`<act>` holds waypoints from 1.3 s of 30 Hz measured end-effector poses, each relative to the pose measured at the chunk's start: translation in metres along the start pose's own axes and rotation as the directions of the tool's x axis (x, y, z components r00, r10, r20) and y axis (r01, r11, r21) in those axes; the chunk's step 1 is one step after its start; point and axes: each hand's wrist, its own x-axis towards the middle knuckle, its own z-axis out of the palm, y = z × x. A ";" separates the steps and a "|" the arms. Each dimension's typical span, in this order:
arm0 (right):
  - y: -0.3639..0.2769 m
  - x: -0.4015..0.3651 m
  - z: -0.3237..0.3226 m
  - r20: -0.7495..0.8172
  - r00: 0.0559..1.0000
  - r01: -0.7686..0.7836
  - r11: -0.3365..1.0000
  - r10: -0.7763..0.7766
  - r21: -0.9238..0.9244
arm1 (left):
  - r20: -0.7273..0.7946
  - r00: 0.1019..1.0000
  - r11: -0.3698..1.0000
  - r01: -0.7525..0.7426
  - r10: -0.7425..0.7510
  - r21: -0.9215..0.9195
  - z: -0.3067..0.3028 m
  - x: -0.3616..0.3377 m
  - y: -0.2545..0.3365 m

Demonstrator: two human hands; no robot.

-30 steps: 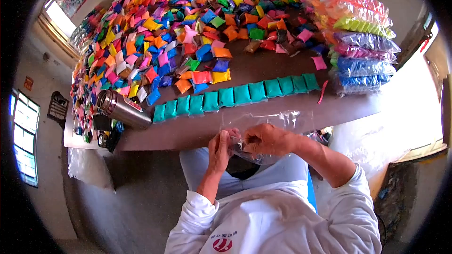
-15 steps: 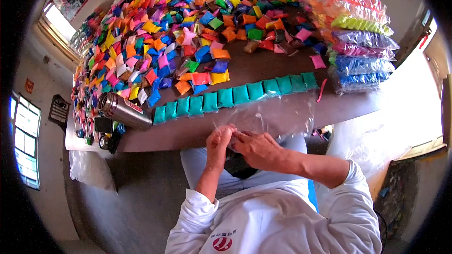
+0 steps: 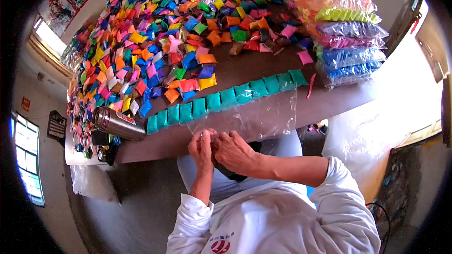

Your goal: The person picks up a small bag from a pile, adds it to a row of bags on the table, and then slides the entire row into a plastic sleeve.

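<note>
A clear plastic bag point(image 3: 270, 120) lies spread over the table's front edge, its near left end pinched in both hands. My left hand point(image 3: 201, 150) is closed on this end, thumb against fingers. Close beside it, my right hand point(image 3: 235, 154) grips the bag with curled fingers; the exact hold is partly hidden. Just beyond the bag, a row of teal packets point(image 3: 213, 102) runs across the table, side by side, slanting up to the right. The bag's far edge meets or overlaps part of this row.
Many small coloured packets point(image 3: 155, 56) heap over the table point(image 3: 263, 68). At left a steel flask point(image 3: 117, 123) lies on its side. Stacked bags of packets point(image 3: 353, 49) stand at right, near a pink strip point(image 3: 311, 86). A clear plastic sack point(image 3: 94, 183) hangs below the table's left edge.
The view has shifted a little, so the table scene sits further left. Both hands have drawn slightly left with the bag's end, still gripping it.
</note>
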 end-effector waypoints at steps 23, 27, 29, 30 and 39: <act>0.078 -0.050 -0.004 0.116 0.985 -0.168 0.883 0.130 0.439 | 0.089 0.996 0.988 -0.014 0.000 0.157 -0.006 -0.004 -0.014; 0.060 -0.016 -0.012 0.263 0.960 -0.201 0.894 0.098 0.400 | 0.161 0.987 0.996 -0.007 -0.006 0.083 -0.009 -0.001 0.000; 0.053 -0.010 -0.010 0.394 0.917 -0.248 0.868 0.066 0.431 | 0.116 0.992 0.995 0.044 -0.054 0.085 -0.007 -0.004 0.001; 0.049 -0.007 -0.004 0.393 0.917 -0.248 0.868 0.066 0.431 | 0.116 0.992 0.995 0.044 -0.054 0.086 -0.007 -0.004 0.002; 0.024 0.003 0.026 0.020 0.994 -0.102 0.820 0.110 0.563 | 0.038 0.998 0.995 0.053 -0.056 0.085 0.000 -0.005 -0.002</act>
